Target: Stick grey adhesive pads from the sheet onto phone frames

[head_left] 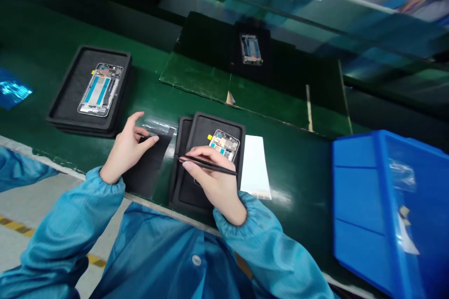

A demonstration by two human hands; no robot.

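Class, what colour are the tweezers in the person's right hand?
The tweezers are black, seen best in the head view.

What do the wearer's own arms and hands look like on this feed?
The left hand and right hand are bare, without gloves. The left sleeve and right sleeve are long, loose, slightly shiny blue cloth, creased along the arms and gathered into ruffled cuffs at the wrists.

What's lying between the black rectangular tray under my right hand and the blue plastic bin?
In the head view, a white rectangular sheet, close by the black tray; then glossy green tabletop up to the blue bin.
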